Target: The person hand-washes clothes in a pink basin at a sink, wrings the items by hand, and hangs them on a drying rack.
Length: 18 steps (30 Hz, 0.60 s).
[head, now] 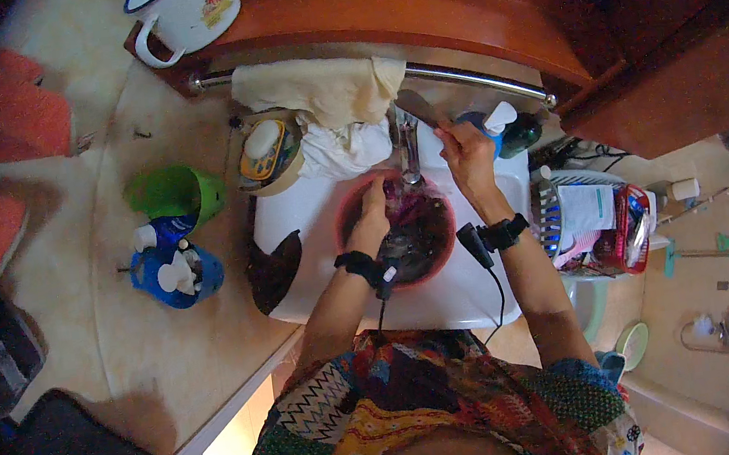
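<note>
My left hand point(371, 216) reaches into a pink plastic basin point(349, 256) that stands in a white washbasin point(309, 217). Its fingertips are beside a wet purple cloth point(408, 202), and whether they grip it cannot be made out. Dark water point(411, 242) fills the basin. A chrome faucet point(408, 147) points down into it, with water seeming to run onto the cloth. My right hand point(467, 150) is to the right of the faucet, its fingers curled at the end of the dark-looking faucet lever point(419, 106). Both wrists carry black straps with small cabled devices.
Left on the counter are a green cup point(165, 190) and a blue cup point(210, 280). A soap dish point(264, 158), white cloth point(347, 144) and towel rail point(476, 77) are behind the washbasin. A pump bottle point(498, 122) stands near my right hand; a filled basket point(548, 225) is further right.
</note>
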### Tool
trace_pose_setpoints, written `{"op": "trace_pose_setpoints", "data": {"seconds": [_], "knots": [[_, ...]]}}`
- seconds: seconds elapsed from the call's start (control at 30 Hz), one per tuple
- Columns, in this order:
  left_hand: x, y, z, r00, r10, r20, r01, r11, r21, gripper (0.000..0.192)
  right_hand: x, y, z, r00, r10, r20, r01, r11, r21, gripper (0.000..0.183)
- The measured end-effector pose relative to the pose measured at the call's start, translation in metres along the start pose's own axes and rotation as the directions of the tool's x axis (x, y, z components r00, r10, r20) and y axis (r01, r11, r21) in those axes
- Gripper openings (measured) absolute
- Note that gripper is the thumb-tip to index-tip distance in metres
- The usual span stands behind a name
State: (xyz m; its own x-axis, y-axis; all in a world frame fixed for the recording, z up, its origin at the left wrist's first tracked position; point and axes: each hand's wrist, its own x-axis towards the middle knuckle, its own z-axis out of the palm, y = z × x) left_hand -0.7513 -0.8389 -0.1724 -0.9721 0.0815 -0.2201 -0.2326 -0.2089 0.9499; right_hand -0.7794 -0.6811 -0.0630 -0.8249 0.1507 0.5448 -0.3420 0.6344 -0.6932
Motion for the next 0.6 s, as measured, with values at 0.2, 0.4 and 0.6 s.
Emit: {"op": "trace_pose_setpoints", "data": {"seconds": [0.2, 0.4, 0.6], "knots": [[0.016, -0.013, 0.010, 0.977, -0.206, 0.062, 0.215, 0.937, -0.274, 0.042, -0.002, 0.019, -0.004, 1.000, -0.017, 0.018, 0.017, 1.000, -0.003, 0.011], [0.029, -0.010, -0.008, 0.953, -0.289, 0.095, 0.303, 0.874, -0.380, 0.036, 0.002, -0.007, 0.005, 1.000, -0.004, 0.023, 0.002, 0.997, 0.079, 0.012], [-0.002, 0.017, 0.012, 0.982, -0.178, 0.065, 0.189, 0.925, -0.330, 0.038, -0.037, 0.016, 0.001, 0.939, 0.328, 0.105, -0.344, 0.909, 0.236, 0.031]]}}
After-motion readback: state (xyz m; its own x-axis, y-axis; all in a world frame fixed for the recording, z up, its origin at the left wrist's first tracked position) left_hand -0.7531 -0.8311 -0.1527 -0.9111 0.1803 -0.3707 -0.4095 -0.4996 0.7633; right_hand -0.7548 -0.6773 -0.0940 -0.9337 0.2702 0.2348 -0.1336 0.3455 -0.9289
